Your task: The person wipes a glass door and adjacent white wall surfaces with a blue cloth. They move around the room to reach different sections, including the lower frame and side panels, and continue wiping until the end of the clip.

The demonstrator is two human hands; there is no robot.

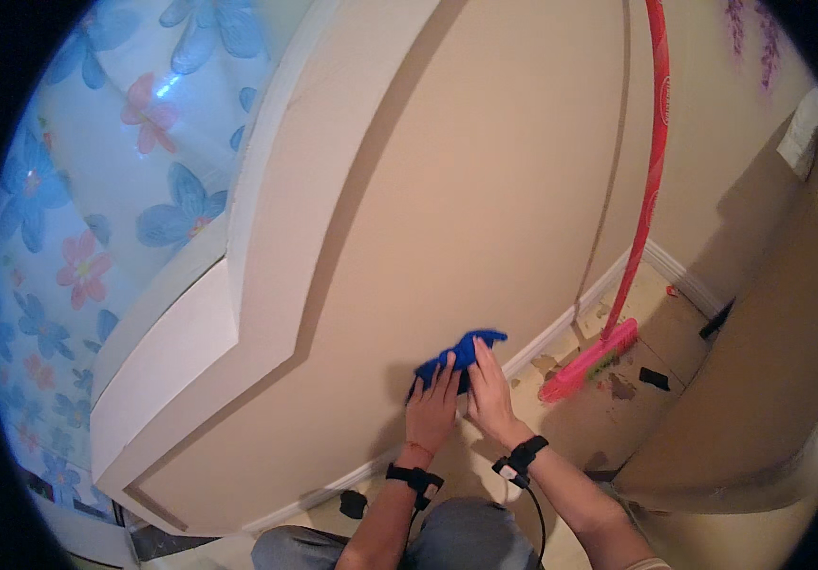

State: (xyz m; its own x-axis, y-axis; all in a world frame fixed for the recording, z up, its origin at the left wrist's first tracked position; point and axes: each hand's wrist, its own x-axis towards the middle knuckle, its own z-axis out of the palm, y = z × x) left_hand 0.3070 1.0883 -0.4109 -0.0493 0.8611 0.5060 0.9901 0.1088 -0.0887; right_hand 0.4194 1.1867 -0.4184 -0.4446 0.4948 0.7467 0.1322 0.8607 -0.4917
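A blue cloth (460,354) lies bunched against the beige wall panel (444,235), low down near the white baseboard. My left hand (431,407) presses on its left part with the fingers spread. Beside it, my right hand (491,390) rests on the cloth's right part, fingertips against the fabric. Both palms face the wall, and the cloth is pinned between the hands and the panel. Each wrist wears a black strap with a small device. Parts of the cloth under the fingers are hidden.
At the right, a pink broom (594,360) with a red handle stands on the stained floor. A large brown curved piece of furniture (743,385) fills the lower right. Black scraps (654,378) lie on the floor. A floral sheet (188,206) is beyond the white ledge (330,121).
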